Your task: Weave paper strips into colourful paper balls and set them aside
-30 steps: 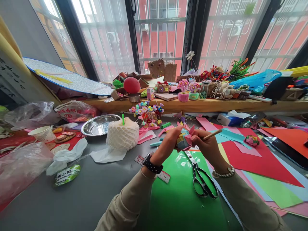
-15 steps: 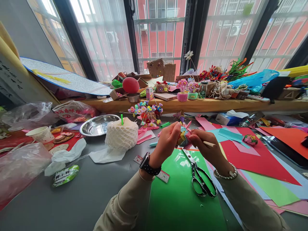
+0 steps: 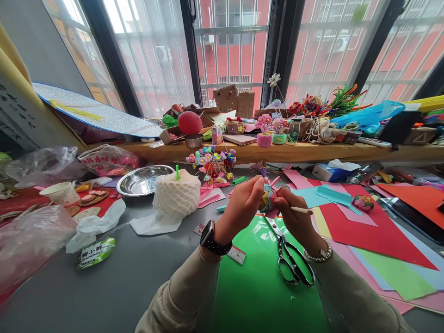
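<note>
Over the top of a green sheet (image 3: 256,298), my left hand (image 3: 244,200) is closed on a small folded-paper piece (image 3: 266,200) in yellow, blue and pink. The fingers partly hide it. Pressed against the same piece from the other side is my right hand (image 3: 294,219), its fingers pinched at a pink paper part. A thin wooden stick (image 3: 301,210) is also held in my right hand, pointing out to the right. Black-handled scissors (image 3: 293,261) lie on the green sheet just below both hands, blades toward them. Off to the right rests a folded paper flower (image 3: 362,202).
Coloured paper sheets (image 3: 367,231) spread across the right side, with a phone (image 3: 411,215) beyond. Left of my hands stand a net-wrapped coconut (image 3: 176,192) with a green straw and a steel bowl (image 3: 138,182). Crafts crowd the wooden sill (image 3: 239,152).
My right hand has shifted slightly and its wrist has turned inward; the stick now points more level. The left hand keeps its hold on the paper piece. The view has moved a little.
</note>
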The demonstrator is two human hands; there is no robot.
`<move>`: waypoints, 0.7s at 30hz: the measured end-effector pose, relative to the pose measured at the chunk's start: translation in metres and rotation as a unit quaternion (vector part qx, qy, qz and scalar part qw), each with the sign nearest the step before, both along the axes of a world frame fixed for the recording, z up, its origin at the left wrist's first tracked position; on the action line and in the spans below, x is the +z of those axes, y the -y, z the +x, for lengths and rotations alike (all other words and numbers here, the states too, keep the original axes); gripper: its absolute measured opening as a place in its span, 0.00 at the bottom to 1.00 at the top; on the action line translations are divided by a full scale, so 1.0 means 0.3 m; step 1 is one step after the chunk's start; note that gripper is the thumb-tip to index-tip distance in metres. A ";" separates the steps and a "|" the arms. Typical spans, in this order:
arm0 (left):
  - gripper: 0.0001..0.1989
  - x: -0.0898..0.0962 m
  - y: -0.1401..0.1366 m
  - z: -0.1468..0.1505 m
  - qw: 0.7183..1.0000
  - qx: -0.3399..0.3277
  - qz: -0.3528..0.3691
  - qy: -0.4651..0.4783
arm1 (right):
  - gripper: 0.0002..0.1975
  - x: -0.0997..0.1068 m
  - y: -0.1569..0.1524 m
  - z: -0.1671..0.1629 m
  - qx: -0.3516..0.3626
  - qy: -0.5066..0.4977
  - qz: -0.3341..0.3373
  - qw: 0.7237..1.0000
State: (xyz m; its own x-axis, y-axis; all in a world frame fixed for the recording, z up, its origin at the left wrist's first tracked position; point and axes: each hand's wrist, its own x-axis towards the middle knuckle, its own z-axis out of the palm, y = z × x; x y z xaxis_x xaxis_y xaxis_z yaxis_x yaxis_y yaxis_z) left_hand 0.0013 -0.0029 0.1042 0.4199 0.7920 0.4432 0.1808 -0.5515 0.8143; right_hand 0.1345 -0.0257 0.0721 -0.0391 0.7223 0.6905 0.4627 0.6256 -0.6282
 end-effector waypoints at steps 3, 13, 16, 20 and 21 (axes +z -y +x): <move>0.18 0.004 0.002 -0.002 1.000 -0.023 -0.016 -0.003 | 0.22 -0.010 -0.005 -0.002 0.023 -0.032 -0.009 0.999; 0.17 0.027 -0.015 -0.023 0.993 -0.075 -0.089 0.015 | 0.23 0.021 -0.030 0.068 0.112 -0.148 -0.039 0.982; 0.17 0.023 -0.016 -0.020 0.990 -0.089 -0.110 0.015 | 0.21 0.039 -0.027 0.089 0.094 -0.135 -0.029 0.986; 0.21 0.018 -0.018 -0.021 0.988 -0.086 -0.120 0.035 | 0.11 0.039 -0.020 0.095 0.019 -0.071 -0.044 0.996; 0.23 0.016 -0.021 -0.021 0.988 -0.085 -0.118 0.055 | 0.10 0.037 -0.020 0.095 -0.003 -0.066 -0.040 0.997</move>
State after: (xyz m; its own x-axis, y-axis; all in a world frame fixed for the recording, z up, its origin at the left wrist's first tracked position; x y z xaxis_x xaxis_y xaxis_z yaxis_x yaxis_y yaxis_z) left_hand -0.0050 0.0034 0.1091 0.5149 0.8013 0.3047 0.0056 -0.3586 0.9335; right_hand 0.1630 -0.0198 0.0831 0.0526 0.7751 0.6297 0.3762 0.5687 -0.7314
